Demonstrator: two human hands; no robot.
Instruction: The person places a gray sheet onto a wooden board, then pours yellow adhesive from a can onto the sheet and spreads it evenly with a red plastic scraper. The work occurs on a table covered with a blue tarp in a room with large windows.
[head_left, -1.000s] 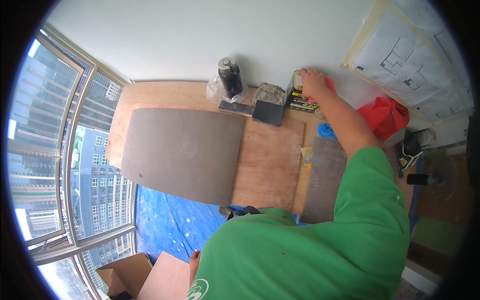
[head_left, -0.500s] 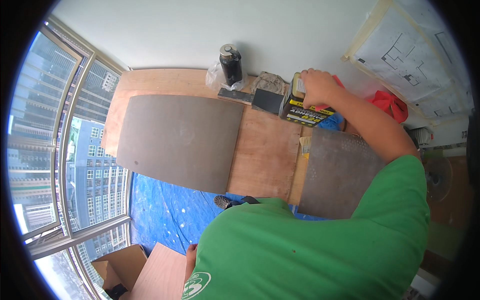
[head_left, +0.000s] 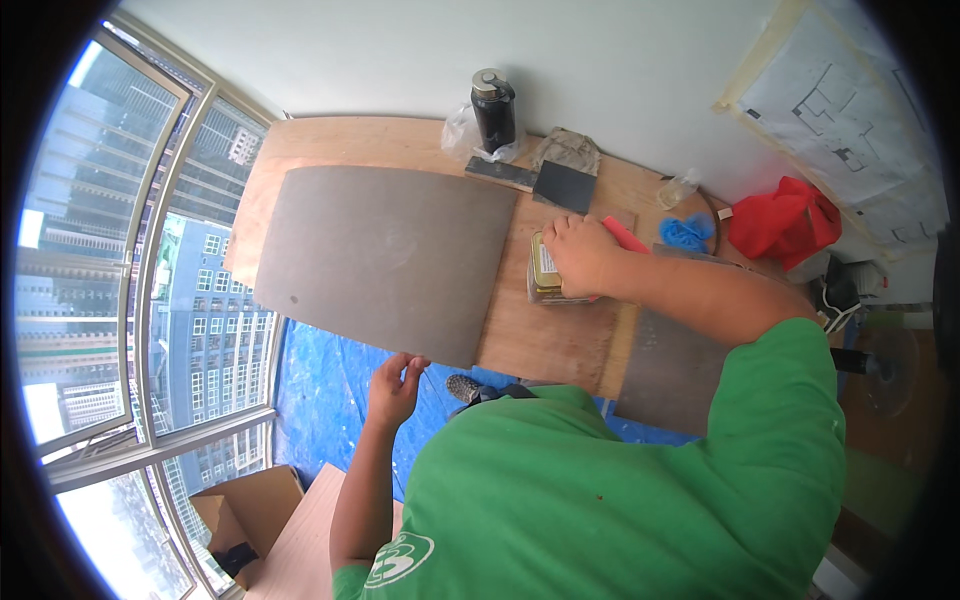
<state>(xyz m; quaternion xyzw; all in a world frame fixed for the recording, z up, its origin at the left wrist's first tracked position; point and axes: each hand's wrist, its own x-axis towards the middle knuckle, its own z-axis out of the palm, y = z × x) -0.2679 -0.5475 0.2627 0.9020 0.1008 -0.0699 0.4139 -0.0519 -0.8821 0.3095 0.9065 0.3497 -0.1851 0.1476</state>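
Note:
My right hand (head_left: 578,250) grips the top of a rectangular metal can (head_left: 545,290) with a gold rim, on the bare plywood (head_left: 515,345) between two grey sheets. A flat red object (head_left: 626,233), not clearly identifiable, shows just behind that hand. My left hand (head_left: 397,385) is at the front edge of the larger grey sheet (head_left: 385,260), fingers loosely bent and apart; whether they touch the edge is unclear. The smaller grey sheet (head_left: 665,375) is partly hidden by my right arm.
A black flask (head_left: 493,115), plastic bag (head_left: 457,132), dark square pad (head_left: 565,188), blue crumpled plastic (head_left: 686,232) and red bag (head_left: 785,222) stand along the wall side. A window is left; a cardboard box (head_left: 245,505) and blue floor sheet (head_left: 320,380) are below.
My right hand has brought the can from the back right toward me and left, onto the plywood. My left hand has risen from low beside my body to the larger sheet's front edge.

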